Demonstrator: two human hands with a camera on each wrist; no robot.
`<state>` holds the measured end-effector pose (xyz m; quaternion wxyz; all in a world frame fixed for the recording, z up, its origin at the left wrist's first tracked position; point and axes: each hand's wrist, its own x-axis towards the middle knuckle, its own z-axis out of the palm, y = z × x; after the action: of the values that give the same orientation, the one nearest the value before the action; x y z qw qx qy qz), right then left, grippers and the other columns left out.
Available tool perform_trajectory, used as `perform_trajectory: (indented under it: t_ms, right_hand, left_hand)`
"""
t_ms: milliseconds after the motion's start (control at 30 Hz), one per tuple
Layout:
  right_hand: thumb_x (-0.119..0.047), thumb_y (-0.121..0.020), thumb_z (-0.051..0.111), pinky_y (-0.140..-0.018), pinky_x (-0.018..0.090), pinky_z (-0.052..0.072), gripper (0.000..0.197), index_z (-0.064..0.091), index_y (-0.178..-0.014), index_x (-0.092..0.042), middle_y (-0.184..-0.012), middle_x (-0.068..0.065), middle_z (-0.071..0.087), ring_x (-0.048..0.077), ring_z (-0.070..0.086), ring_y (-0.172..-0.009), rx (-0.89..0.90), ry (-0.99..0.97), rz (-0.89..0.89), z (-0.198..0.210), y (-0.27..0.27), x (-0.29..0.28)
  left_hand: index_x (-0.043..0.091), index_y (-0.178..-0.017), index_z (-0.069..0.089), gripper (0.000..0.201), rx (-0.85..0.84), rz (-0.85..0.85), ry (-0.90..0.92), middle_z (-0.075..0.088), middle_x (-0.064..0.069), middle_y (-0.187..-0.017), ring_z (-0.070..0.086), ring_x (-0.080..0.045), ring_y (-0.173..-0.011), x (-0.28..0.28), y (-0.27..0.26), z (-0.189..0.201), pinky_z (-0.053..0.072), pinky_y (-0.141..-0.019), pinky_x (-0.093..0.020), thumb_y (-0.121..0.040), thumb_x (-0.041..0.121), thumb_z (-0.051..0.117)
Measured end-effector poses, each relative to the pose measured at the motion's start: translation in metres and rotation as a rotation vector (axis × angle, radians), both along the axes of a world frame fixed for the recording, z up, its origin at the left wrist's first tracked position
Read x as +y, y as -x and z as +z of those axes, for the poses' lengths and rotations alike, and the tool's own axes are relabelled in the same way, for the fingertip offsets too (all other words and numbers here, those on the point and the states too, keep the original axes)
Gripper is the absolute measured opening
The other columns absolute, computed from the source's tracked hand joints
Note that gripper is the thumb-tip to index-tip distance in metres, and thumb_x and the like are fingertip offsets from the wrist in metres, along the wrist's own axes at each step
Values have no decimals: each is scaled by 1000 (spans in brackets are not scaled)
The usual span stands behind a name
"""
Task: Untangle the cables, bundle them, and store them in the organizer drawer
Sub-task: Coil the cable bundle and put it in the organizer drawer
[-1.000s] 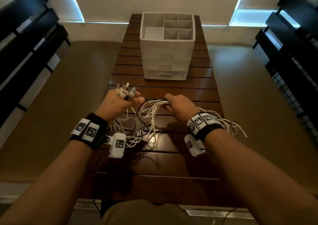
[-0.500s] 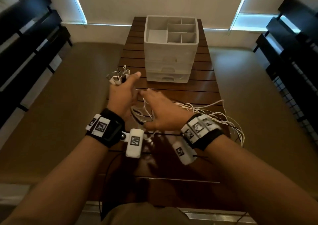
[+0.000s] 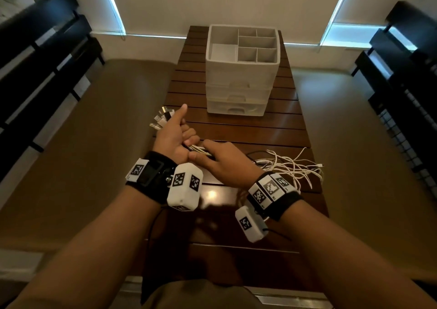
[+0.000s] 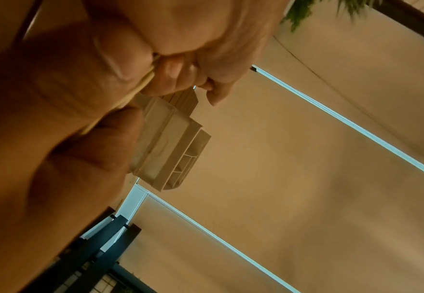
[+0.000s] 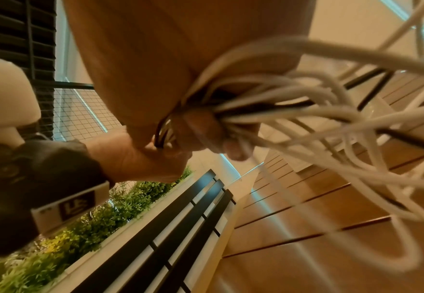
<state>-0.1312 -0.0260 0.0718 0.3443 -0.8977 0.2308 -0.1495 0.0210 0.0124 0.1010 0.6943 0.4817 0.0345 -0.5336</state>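
Change: whereas the right hand (image 3: pixel 224 161) had been reaching open-fingered half a second before, it now gripped the cables (image 3: pixel 199 149) just beside the left hand (image 3: pixel 173 135).
Left hand: fist round the gathered strands, thumb up, plug ends (image 3: pixel 163 117) fanning beyond it.
Meaning: likely combing the strands straight; bundling not yet done.
Cables: loose tails (image 3: pixel 290 166) sprawled on the worktop (image 3: pixel 260 131), right of the wrists.
Organizer (image 3: pixel 242 72): far end, drawers closed.
Obstacle: the tangled tails may snag.

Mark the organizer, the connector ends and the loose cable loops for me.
organizer (image 3: pixel 238 106), head view, front of the lowest drawer.
connector ends (image 3: pixel 163 118), head view, plugs fanned past the left hand (image 3: pixel 173 135).
loose cable loops (image 3: pixel 293 166), head view, white strands on the table.
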Motion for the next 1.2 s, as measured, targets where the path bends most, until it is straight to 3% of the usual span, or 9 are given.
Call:
perform_trajectory:
  t_ms: [167, 300, 433, 567, 700, 867, 967, 1067, 1200]
  right_hand:
    - [-46, -109, 46, -64, 44, 48, 39, 60, -85, -19, -72, -2, 63, 19, 58, -66, 29, 25, -29, 6, 4, -6]
    - [-49, -109, 43, -68, 47, 50, 44, 60, -83, -18, -72, -1, 63, 20, 60, -67, 110, 42, 7, 14, 14, -16]
    - [-52, -108, 42, -67, 40, 47, 48, 64, -87, -15, -76, 1, 64, 21, 60, -70, 239, 12, 73, 27, 18, -24]
    - [-48, -109, 44, -63, 33, 44, 41, 63, -82, -24, -76, -1, 64, 15, 60, -69, 307, 12, 128, 33, 18, -29]
    - [-34, -110, 46, -67, 14, 42, 34, 73, -94, -22, -78, -11, 64, -1, 60, -68, 279, -50, 119, 48, 24, -42]
    - [-49, -106, 51, -57, 21, 40, 44, 63, -76, -19, -62, -10, 54, 2, 46, -53, 211, -115, 44, 49, 35, -59]
    - [-47, -107, 51, -46, 24, 38, 44, 60, -81, -13, -59, -7, 48, 7, 42, -47, 51, -259, -46, 58, 35, -53]
    - [-42, -109, 48, -49, 25, 41, 49, 57, -95, 3, -65, -3, 46, 8, 43, -51, -144, -346, -74, 65, 37, -43]
    - [-35, -110, 49, -61, 40, 58, 31, 57, -104, -6, -72, 0, 57, 17, 60, -63, -219, -380, -60, 63, 42, -27]
  left_hand:
    - [13, -86, 57, 24, 127, -86, -6, 36, 5, -47, 38, -9, -45, 0, -7, -1, 40, -49, -21, -95, 27, 75]
    - [7, -104, 64, 36, 26, -171, -27, 67, -9, -84, 69, -18, -78, 9, -22, -3, 64, -69, -32, -81, 26, 85]
    - [15, -151, 47, 84, -708, -147, -185, 59, -4, -132, 67, -13, -103, 18, -29, -1, 57, -81, -31, -83, 43, 87]
    - [24, -121, 73, 27, -1227, -469, 83, 73, 8, -122, 67, -7, -116, 20, -14, 6, 53, -106, -39, -101, 41, 67]
    - [17, -104, 78, 53, -1254, -886, 133, 77, 1, -86, 73, -12, -81, 21, 4, -2, 57, -81, -34, -106, 57, 42]
    - [11, -118, 66, 48, -1242, -1012, 194, 52, 0, -74, 53, -8, -61, 17, 8, 3, 54, -60, -28, -101, 51, 48]
    - [5, -127, 66, 49, -1061, -908, 281, 44, 1, -66, 45, -16, -55, 15, 11, 11, 50, -54, -30, -104, 45, 49]
    - [7, -92, 59, 43, -820, -718, 376, 33, 4, -62, 34, -13, -50, 18, 16, 18, 43, -49, -28, -107, 46, 49]
    - [16, -78, 44, 41, -508, -515, 462, 23, 3, -59, 23, -11, -45, 19, 20, 25, 34, -44, -26, -108, 44, 47]
